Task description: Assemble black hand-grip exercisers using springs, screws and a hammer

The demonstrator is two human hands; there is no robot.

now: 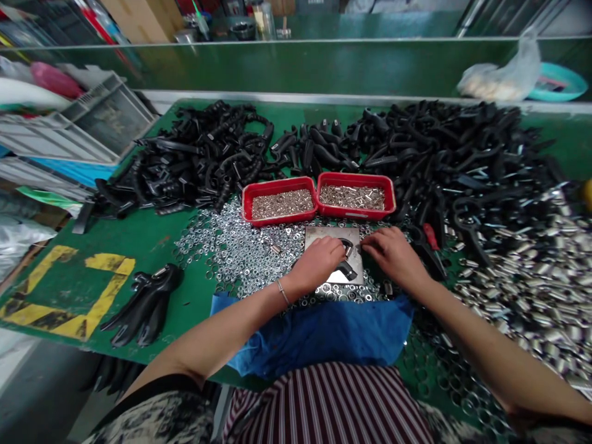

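Observation:
A square metal plate [314, 235] lies on the bench in front of me, with a curved black plastic handle part [345, 269] on it. My left hand [319, 262] is closed on this part, its fingers over the part's upper left side. A small shiny metal piece shows at the part beside my fingertips. At the plate's right edge is my right hand [395, 254], thumb and fingers drawn together in a pinch. Whatever sits between those fingertips is too small to tell. Loose metal rings and nuts [250, 250] surround the plate.
Two red trays [280, 217] of small metal pins stand behind the plate. Black plastic parts [198, 154] are heaped along the back. Metal sleeves [550, 283] pile at right, near a red-handled screwdriver [431, 236]. A blue cloth [324, 333] covers the front edge; finished-looking black handles [148, 302] lie left.

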